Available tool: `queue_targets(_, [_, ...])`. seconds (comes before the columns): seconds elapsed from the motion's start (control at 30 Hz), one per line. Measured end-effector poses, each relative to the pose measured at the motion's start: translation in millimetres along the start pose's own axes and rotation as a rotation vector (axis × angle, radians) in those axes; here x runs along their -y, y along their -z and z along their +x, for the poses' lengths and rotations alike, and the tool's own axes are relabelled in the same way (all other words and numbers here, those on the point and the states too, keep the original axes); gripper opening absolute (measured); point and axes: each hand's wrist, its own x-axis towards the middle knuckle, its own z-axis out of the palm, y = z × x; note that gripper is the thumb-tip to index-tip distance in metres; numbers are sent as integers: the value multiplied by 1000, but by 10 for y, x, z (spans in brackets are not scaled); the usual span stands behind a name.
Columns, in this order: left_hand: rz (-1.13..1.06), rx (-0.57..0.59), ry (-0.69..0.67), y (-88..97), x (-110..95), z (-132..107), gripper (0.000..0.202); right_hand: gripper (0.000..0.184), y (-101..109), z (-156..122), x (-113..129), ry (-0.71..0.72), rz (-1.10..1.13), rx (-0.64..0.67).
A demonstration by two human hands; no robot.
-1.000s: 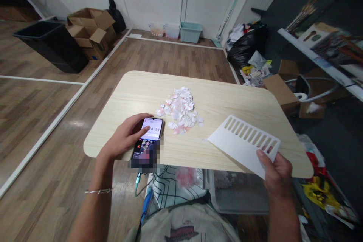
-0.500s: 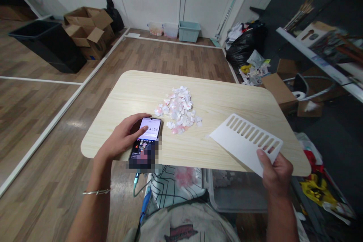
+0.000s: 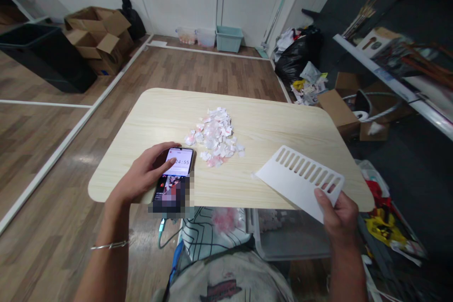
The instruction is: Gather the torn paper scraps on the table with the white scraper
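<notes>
Pale wooden table [image 3: 269, 118], near edge: left hand [image 3: 141, 177] still curled around black smartphone [image 3: 175, 174]; its clock reads 24:55, was 24:54. Right hand [image 3: 336, 212] still pinches white slotted plastic card [image 3: 297, 179], right of white-pink paper-scrap pile [image 3: 214, 137].

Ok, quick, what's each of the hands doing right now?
Left hand: holding the phone at the table edge, thumb on its screen.
Right hand: closed on a corner of the white slotted board.
</notes>
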Motion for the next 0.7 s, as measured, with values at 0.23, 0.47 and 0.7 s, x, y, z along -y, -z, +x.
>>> queue_targets(0.23, [-4,1,2,-2,-10,-1,69,54,95,1,-66,21,-107,-114])
queue_targets(0.47, [-15,6,5,7,-48,4,71,61,21,-29,-99,41,-119,-147])
queue_targets(0.7, [6,3,-16,7,-36,13,69,55,-25,-86,-39,19,-32,42])
